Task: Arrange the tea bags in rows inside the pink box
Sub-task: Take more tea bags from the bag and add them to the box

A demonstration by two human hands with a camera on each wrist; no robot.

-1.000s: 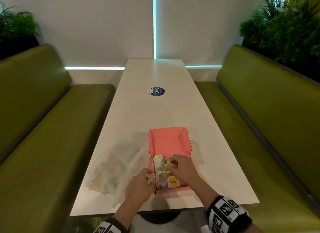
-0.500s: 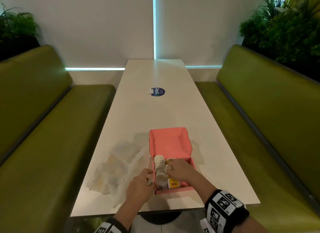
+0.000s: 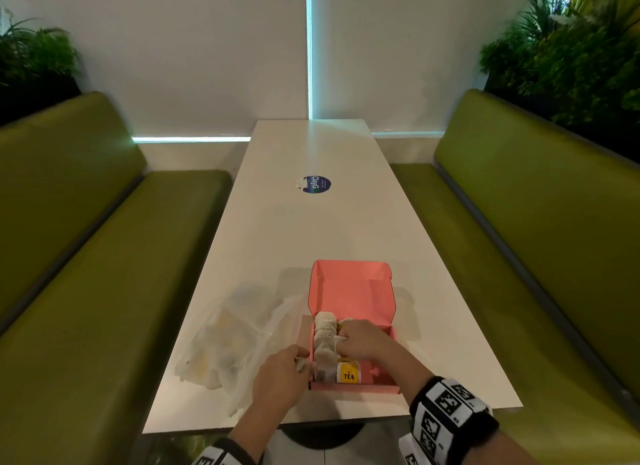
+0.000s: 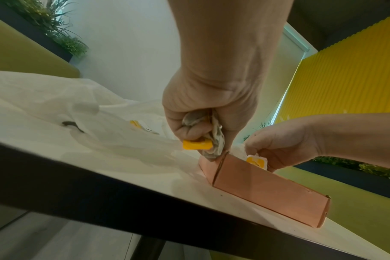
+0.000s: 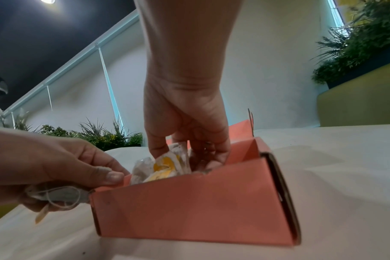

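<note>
The pink box (image 3: pixel 353 389) lies open near the table's front edge, its lid (image 3: pixel 351 288) tipped back. A row of pale tea bags (image 3: pixel 325 329) fills its left side, and one with a yellow TEA tag (image 3: pixel 348 374) lies near the front wall. My right hand (image 3: pixel 341 343) reaches into the box. In the right wrist view its thumb and fingers (image 5: pixel 211 156) close around a yellow-tagged tea bag (image 5: pixel 165 165). My left hand (image 3: pixel 301 359) sits at the box's front left corner and grips a crumpled tea bag (image 4: pixel 214 140) with a yellow tag (image 4: pixel 197 144).
A clear plastic bag (image 3: pixel 235 343) holding more tea bags lies left of the box. A round blue sticker (image 3: pixel 316 184) sits mid-table. Green benches (image 3: pixel 86 291) flank the white table (image 3: pixel 311 239); its front edge is just behind the box.
My right hand has slid from the box's far end toward the middle, down among the tea bags. My left hand has stayed at the box's front left corner.
</note>
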